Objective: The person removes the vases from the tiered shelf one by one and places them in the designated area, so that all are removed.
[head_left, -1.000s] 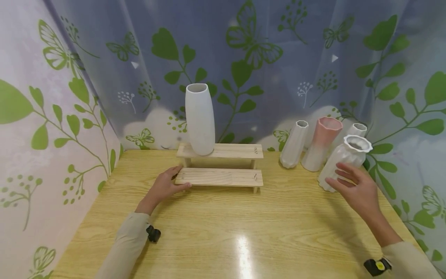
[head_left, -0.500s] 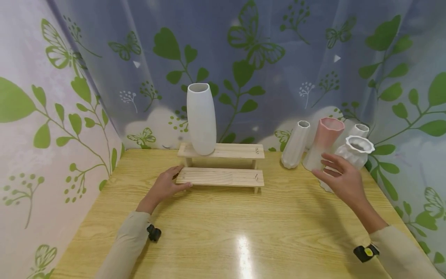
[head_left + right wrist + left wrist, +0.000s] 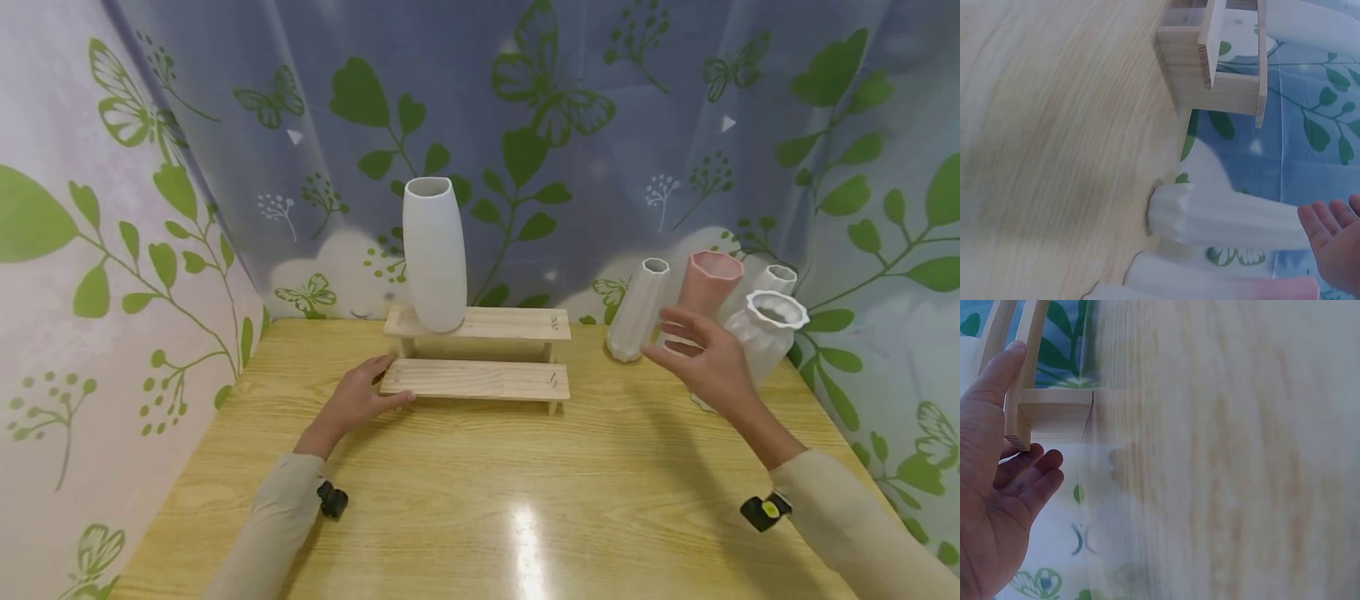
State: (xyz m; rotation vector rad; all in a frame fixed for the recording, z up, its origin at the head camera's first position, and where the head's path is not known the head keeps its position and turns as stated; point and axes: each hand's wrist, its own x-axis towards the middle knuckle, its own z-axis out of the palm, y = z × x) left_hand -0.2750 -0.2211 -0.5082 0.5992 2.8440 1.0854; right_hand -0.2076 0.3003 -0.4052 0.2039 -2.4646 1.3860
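Observation:
My left hand point(image 3: 354, 406) grips the left end of a two-tier wooden shelf point(image 3: 480, 380) at its lower board. In the left wrist view the thumb lies along the board point(image 3: 1027, 356), with the other fingers round its end. On the upper tier, toward the left, stands a tall white vase point(image 3: 433, 258). My right hand point(image 3: 712, 362) hovers with parted fingers and holds nothing. It overlaps the lower part of a pink-and-white vase point(image 3: 707, 287). Its fingertips come near a slim white ribbed vase point(image 3: 637, 312), which the right wrist view shows standing beyond the fingers.
A white vase with a ruffled rim point(image 3: 768, 333) stands right of my right hand, with another white vase point(image 3: 780, 277) partly hidden behind it. All rest on the wood-grain table point(image 3: 450, 483). A patterned curtain point(image 3: 585, 183) closes off the back and sides.
My right hand has moved left, from in front of the ruffled white vase to the pink vase and the slim one. My left hand stays on the shelf.

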